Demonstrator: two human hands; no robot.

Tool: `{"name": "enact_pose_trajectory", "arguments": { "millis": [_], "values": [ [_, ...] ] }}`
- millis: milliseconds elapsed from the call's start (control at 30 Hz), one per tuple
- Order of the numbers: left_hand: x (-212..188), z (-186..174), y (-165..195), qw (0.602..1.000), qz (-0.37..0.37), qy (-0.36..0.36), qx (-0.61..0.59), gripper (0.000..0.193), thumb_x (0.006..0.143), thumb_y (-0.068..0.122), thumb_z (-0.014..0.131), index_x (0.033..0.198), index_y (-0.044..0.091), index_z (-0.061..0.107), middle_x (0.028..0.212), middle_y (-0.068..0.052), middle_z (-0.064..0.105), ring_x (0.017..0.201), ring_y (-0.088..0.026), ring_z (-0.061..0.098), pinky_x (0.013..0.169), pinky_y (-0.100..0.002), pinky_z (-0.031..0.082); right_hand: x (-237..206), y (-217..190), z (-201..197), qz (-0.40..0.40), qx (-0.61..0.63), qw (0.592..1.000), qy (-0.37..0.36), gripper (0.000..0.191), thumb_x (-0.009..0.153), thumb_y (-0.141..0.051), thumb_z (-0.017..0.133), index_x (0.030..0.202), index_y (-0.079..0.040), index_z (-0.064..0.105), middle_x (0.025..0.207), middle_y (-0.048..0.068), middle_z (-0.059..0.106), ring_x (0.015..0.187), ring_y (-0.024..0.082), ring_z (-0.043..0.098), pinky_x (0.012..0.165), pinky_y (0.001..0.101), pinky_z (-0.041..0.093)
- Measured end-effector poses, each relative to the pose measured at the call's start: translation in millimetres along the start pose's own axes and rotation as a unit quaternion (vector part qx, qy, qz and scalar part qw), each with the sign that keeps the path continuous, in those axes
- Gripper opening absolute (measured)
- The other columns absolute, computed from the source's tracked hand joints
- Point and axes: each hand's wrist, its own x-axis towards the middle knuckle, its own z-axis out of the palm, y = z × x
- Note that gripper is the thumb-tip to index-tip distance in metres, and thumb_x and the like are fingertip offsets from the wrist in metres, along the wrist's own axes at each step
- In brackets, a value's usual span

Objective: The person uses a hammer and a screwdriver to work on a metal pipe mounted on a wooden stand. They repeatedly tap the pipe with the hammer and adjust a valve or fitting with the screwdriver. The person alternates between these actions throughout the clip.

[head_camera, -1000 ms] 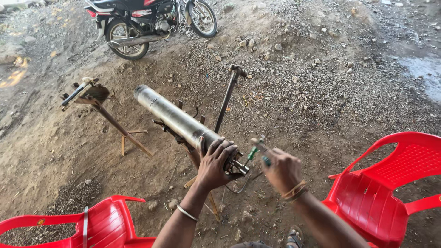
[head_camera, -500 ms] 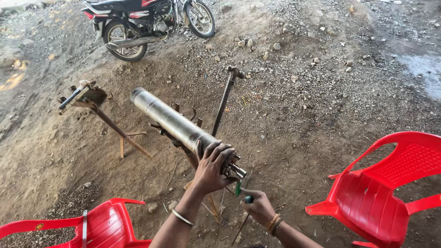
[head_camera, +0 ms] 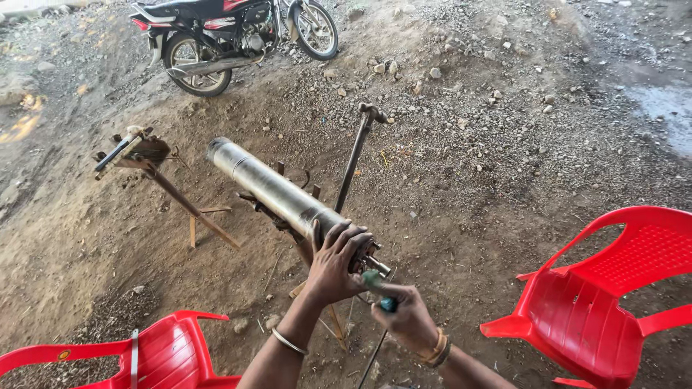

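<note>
While my right hand (head_camera: 407, 317) sits closest to me, fist clenched round the green-and-blue plastic handle of a small screwdriver (head_camera: 380, 289), its tip points up toward the near end of the long, dull-grey metal cylinder (head_camera: 277, 193), though I cannot tell whether the tip actually touches the fitting there. Just beyond, my left hand (head_camera: 337, 261) is spread over that near end, fingers curled down around the casing and gripping it. I judge this cylinder to be heavy and fully rigid, a steel tube that will not flex, and its smooth, slightly oily-looking skin seems likely to slip under a bare palm, so the safer hold is where I have it now, close to the end cap where the stepped fittings give the fingers an edge. It rests tilted on a low rusty metal stand (head_camera: 288, 223), running away from me to the upper left. On either side of me stand two red plastic chairs, one at my left (head_camera: 101, 353) and one at my right (head_camera: 605, 288). Farther off, a thin dark steel rod (head_camera: 355, 155) stands upright beside the cylinder, and a second rusty trestle with a clamp head (head_camera: 148, 162) sits well apart to the left on the bare, stony dirt ground (head_camera: 490, 166). Farthest away, a black-and-red motorcycle (head_camera: 231, 32) is parked.
</note>
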Motion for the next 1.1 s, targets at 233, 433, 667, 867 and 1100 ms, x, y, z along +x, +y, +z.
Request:
{"name": "enact_pose_trajectory", "arguments": {
  "millis": [233,433,667,867,1100],
  "values": [
    [-6,6,0,0.999,-0.023,-0.015,0.031,0.11,0.047,0.051,0.096,0.141,0.02,0.048,0.147,-0.004,0.051,0.146,-0.035,0.034,0.118,-0.071,0.012,34,18,-50,-0.076,-0.261,0.952,0.139,0.044,0.087,-0.012,0.072,0.127,-0.03,0.071,0.056,-0.006,0.063,0.039,0.005,0.042,0.032,0.0204,0.032],
    [-9,13,-7,0.999,0.001,0.027,0.023,0.103,0.058,0.051,0.094,0.144,0.022,0.047,0.147,-0.002,0.053,0.148,-0.033,0.036,0.122,-0.068,0.013,54,73,-72,-0.02,-0.45,0.877,0.167,0.034,0.098,-0.028,0.067,0.132,-0.032,0.066,0.06,-0.004,0.065,0.04,0.006,0.043,0.033,0.0237,0.031],
    [-6,24,-9,0.994,0.014,0.076,0.072,0.085,0.061,0.037,0.088,0.137,0.024,0.052,0.139,-0.001,0.058,0.143,-0.028,0.044,0.123,-0.07,0.009,21,100,-21,0.095,-0.278,0.948,0.126,0.037,0.09,-0.037,0.071,0.126,-0.032,0.071,0.062,-0.003,0.071,0.038,0.006,0.041,0.033,0.0244,0.029],
    [-7,24,-12,0.996,0.02,0.079,0.037,0.091,0.059,0.049,0.091,0.136,0.022,0.051,0.139,-0.003,0.056,0.142,-0.031,0.043,0.121,-0.072,0.007,4,93,15,0.271,0.044,0.961,0.036,0.029,0.083,-0.033,0.08,0.108,-0.019,0.084,0.067,-0.001,0.073,0.045,0.006,0.044,0.038,0.0241,0.034],
    [-5,21,-12,0.998,0.001,0.05,0.047,0.091,0.059,0.046,0.09,0.138,0.023,0.052,0.142,-0.002,0.056,0.143,-0.031,0.041,0.121,-0.07,0.007,-14,38,35,0.175,0.223,0.954,-0.093,0.035,0.081,-0.024,0.088,0.105,0.0,0.083,0.071,-0.001,0.069,0.056,0.007,0.051,0.047,0.0205,0.036]
  ]
}}
